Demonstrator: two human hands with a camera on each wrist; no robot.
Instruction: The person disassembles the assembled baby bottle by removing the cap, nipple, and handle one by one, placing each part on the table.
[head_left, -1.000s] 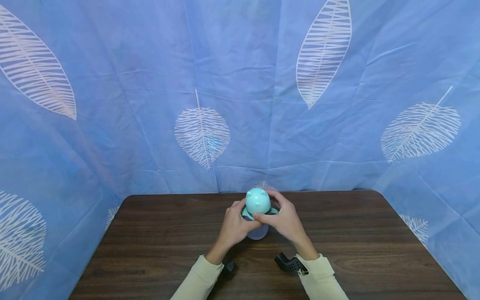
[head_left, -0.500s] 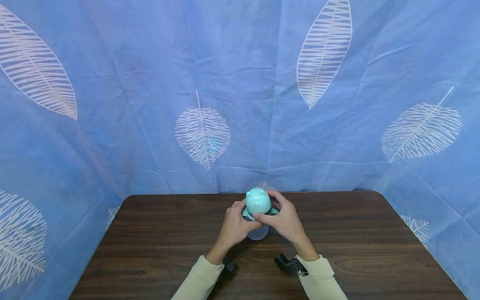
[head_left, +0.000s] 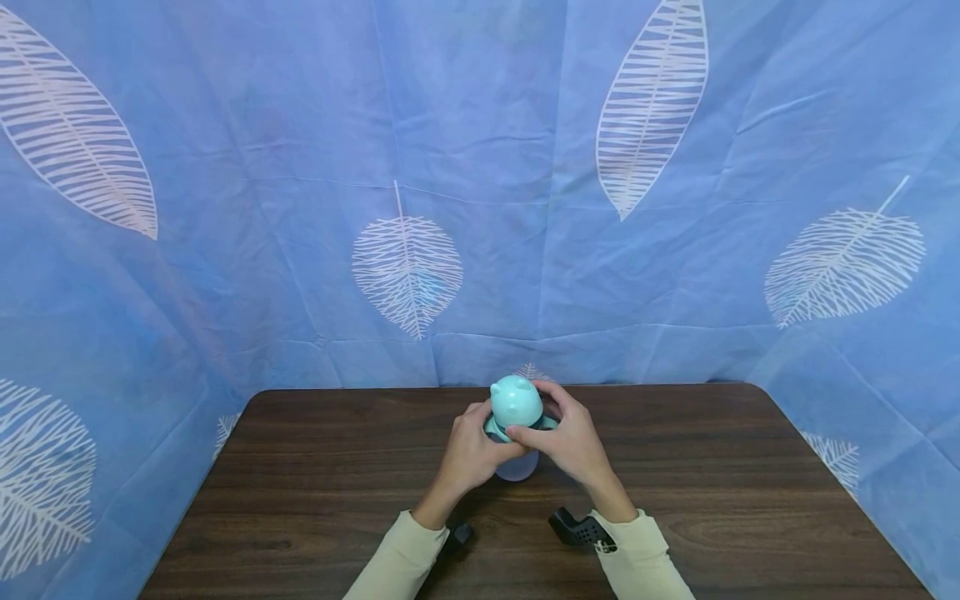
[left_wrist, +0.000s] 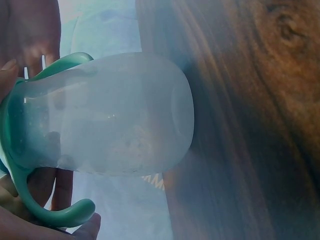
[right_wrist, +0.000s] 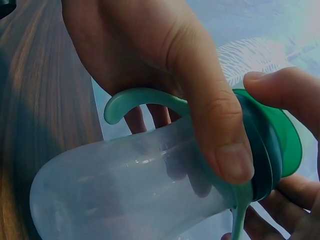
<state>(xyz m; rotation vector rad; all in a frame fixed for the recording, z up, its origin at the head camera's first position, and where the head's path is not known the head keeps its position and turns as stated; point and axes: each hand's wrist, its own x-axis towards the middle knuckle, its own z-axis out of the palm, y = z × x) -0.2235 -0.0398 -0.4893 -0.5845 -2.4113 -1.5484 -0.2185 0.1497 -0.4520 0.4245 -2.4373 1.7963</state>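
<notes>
Glossy plastic lid [head_left: 516,400], smooth plastic bottle [left_wrist: 125,115]

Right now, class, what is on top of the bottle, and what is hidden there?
A teal lid with ear-like bumps sits over a darker ring on top of the bottle. Anything beneath the lid is covered and cannot be seen.

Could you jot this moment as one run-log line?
left hand: holds bottle near neck | right hand: grips around lid | lid: on bottle | surface: wooden table
</notes>
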